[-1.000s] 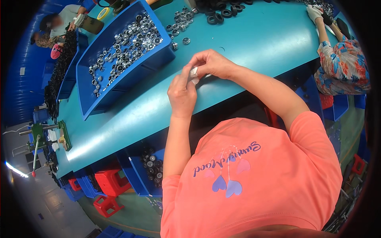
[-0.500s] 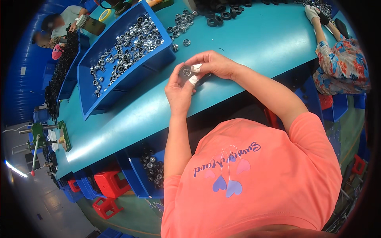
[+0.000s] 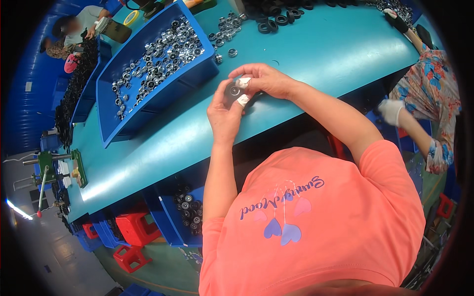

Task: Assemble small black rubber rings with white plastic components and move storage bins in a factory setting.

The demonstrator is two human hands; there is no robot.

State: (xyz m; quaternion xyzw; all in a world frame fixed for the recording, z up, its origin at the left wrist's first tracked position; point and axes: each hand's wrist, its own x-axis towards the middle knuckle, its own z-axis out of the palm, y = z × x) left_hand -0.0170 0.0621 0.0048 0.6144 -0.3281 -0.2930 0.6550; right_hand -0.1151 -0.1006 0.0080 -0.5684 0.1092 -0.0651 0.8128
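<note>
While both hands work over the teal table (image 3: 326,54), the small dark wheel (image 3: 233,92) sits between them, round face with pale hub ring turned up to the head camera. Clock refs are from the wheel. Left hand (image 3: 224,114) at 6–7: fingers closed round the wheel's left rim, white-wrapped thumb at the lower right. Right hand (image 3: 270,81) at 2–3: fingers bent over the top rim, white-wrapped thumb on the face; both grip it. Blue bin (image 3: 193,74) at 9–10, tilted, holding shiny metal hubs (image 3: 173,47); loose hubs (image 3: 228,30) on the table at 12. Black rings (image 3: 281,19) at 1. Green lever fixture (image 3: 47,160) at 8. Lower bin of dark wheels (image 3: 189,204) at 7, under the table edge. Co-worker's white glove (image 3: 391,111) at 3, well apart.
</note>
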